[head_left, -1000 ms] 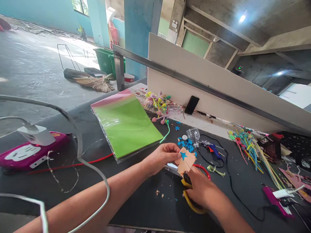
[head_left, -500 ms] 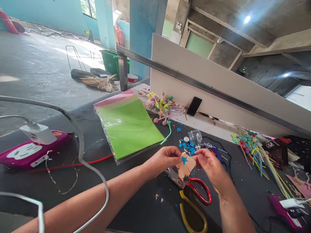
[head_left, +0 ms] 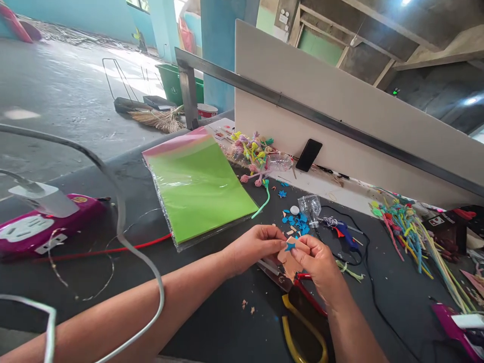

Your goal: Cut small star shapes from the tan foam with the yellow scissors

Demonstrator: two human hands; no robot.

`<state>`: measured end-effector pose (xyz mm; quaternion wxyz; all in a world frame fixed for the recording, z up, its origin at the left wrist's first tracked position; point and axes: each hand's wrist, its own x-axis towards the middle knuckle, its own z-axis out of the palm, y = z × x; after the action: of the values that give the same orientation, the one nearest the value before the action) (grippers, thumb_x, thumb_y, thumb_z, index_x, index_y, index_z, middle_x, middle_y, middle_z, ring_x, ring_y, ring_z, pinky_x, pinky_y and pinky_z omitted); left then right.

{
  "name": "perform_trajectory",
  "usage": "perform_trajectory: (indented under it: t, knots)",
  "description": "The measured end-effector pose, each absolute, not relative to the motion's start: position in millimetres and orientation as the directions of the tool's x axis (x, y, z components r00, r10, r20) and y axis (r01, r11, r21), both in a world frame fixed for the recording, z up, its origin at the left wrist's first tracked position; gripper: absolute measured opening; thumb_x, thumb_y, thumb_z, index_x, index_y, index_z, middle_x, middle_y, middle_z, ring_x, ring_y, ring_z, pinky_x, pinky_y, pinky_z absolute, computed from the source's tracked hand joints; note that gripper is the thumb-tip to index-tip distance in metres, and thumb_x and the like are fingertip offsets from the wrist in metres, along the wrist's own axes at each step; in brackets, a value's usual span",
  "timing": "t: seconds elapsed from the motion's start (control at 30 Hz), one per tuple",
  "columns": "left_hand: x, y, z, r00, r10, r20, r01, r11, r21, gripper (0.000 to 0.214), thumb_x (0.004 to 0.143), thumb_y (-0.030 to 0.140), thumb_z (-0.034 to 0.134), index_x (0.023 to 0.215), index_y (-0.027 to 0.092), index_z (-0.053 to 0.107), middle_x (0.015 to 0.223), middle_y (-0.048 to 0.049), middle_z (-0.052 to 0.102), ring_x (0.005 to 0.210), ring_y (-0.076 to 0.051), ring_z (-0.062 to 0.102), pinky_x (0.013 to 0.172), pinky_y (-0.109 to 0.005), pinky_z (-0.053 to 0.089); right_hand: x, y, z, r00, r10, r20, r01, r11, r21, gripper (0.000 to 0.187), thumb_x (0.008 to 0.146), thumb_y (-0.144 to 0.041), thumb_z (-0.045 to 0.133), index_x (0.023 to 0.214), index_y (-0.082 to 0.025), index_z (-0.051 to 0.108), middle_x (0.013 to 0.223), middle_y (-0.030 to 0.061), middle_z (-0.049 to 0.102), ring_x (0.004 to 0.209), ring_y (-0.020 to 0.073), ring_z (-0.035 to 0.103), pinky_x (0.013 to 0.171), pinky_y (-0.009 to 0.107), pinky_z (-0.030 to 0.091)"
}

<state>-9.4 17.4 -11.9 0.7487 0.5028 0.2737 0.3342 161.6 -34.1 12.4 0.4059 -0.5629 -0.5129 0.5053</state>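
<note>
A small blue star (head_left: 290, 246) lies against a peach-coloured foam-like piece (head_left: 290, 264) held up between my hands. The left edge is pinched between the thumb and fingers of my left hand (head_left: 259, 247). From the other side, my right hand (head_left: 316, 259) closes on it, its thumb at the star's right side. Under my hands lie scissors with red handles (head_left: 310, 296), partly covered by my right hand and forearm. A yellow handle (head_left: 288, 330) is nearer me. Small blue pieces (head_left: 297, 223) and peach scraps lie just beyond my fingers.
Green sheets in a clear sleeve (head_left: 204, 191) lie to the left. Behind my hands are a cut clear bottle top (head_left: 310, 207), a white cap (head_left: 294, 209) and a blue glue gun (head_left: 348, 237). Pipe cleaners (head_left: 410, 232) are at right; power strips (head_left: 45, 227) sit at both sides.
My right hand has moved inward, its thumb now over the peach piece beside the star. My left hand keeps its pinch. The whole view has shifted slightly.
</note>
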Motion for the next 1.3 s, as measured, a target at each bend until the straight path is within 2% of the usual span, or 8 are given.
perform_trajectory:
  t: [0.13, 0.43, 0.6, 0.73, 0.83, 1.0, 1.3]
  knots:
    - [-11.8, 17.5, -7.5, 0.646, 0.756, -0.108, -0.226, 0.325, 0.918, 0.028, 0.074, 0.041, 0.066, 0.077, 0.013, 0.062, 0.065, -0.0020, 0.063, 0.057, -0.012, 0.058, 0.058, -0.024, 0.047, 164.1, -36.2, 14.9, -0.082, 0.972, -0.220, 0.103, -0.211, -0.972, 0.020, 0.073, -0.034, 0.069, 0.080, -0.019, 0.057, 0.067, -0.0019, 0.060, 0.059, 0.0138, 0.055, 0.056, 0.026, 0.043]
    - [-12.0, 17.9, -10.2, 0.656, 0.750, -0.088, -0.198, 0.284, 0.938, 0.030, 0.069, 0.041, 0.071, 0.079, 0.014, 0.063, 0.062, 0.0009, 0.059, 0.055, -0.010, 0.052, 0.056, -0.022, 0.042, 164.6, -35.9, 10.9, -0.072, 0.972, -0.222, 0.136, -0.211, -0.968, 0.023, 0.072, -0.038, 0.070, 0.080, -0.019, 0.058, 0.065, -0.0032, 0.060, 0.057, 0.0130, 0.055, 0.054, 0.025, 0.041]
    - [-10.8, 17.6, -8.3, 0.639, 0.765, -0.081, -0.180, 0.251, 0.951, 0.029, 0.071, 0.040, 0.070, 0.076, 0.013, 0.062, 0.059, 0.0017, 0.055, 0.053, -0.008, 0.049, 0.053, -0.020, 0.039, 164.9, -36.3, 10.1, -0.093, 0.972, -0.214, 0.152, -0.199, -0.968, 0.023, 0.075, -0.038, 0.067, 0.084, -0.020, 0.058, 0.067, -0.0028, 0.060, 0.059, 0.0132, 0.055, 0.055, 0.024, 0.040]
    - [-11.2, 16.9, -5.1, 0.623, 0.779, -0.073, -0.165, 0.222, 0.961, 0.028, 0.071, 0.040, 0.070, 0.073, 0.013, 0.062, 0.057, 0.0023, 0.054, 0.052, -0.008, 0.047, 0.051, -0.018, 0.037, 163.5, -37.1, 10.0, -0.080, 0.975, -0.210, 0.131, -0.198, -0.971, 0.021, 0.074, -0.038, 0.068, 0.081, -0.020, 0.058, 0.065, -0.0045, 0.058, 0.057, 0.0116, 0.052, 0.054, 0.023, 0.039]
    - [-11.6, 16.8, -4.7, 0.652, 0.753, -0.088, -0.156, 0.246, 0.957, 0.028, 0.071, 0.041, 0.069, 0.073, 0.013, 0.063, 0.060, 0.0013, 0.057, 0.054, -0.008, 0.051, 0.053, -0.019, 0.041, 163.2, -37.3, 8.5, -0.075, 0.977, -0.201, 0.086, -0.194, -0.977, 0.020, 0.074, -0.036, 0.068, 0.078, -0.021, 0.057, 0.064, -0.0049, 0.057, 0.056, 0.0112, 0.051, 0.053, 0.023, 0.038]
    - [-10.7, 16.9, -7.9, 0.714, 0.691, -0.110, -0.148, 0.303, 0.941, 0.027, 0.066, 0.036, 0.074, 0.077, 0.014, 0.064, 0.070, -0.0008, 0.063, 0.062, -0.012, 0.059, 0.067, -0.027, 0.051, 165.2, -37.1, 7.3, -0.087, 0.984, -0.155, 0.083, -0.148, -0.985, 0.012, 0.078, -0.030, 0.064, 0.078, -0.021, 0.056, 0.064, -0.0055, 0.051, 0.057, 0.0095, 0.046, 0.054, 0.022, 0.037]
    - [-12.0, 16.7, -5.7, 0.716, 0.689, -0.112, -0.149, 0.308, 0.940, 0.025, 0.075, 0.036, 0.067, 0.082, 0.012, 0.064, 0.072, -0.0025, 0.063, 0.062, -0.011, 0.059, 0.067, -0.026, 0.052, 165.1, -38.3, 11.3, -0.078, 0.982, -0.172, 0.096, -0.165, -0.982, 0.010, 0.078, -0.029, 0.063, 0.080, -0.022, 0.056, 0.068, -0.0045, 0.055, 0.060, 0.0113, 0.050, 0.057, 0.024, 0.041]
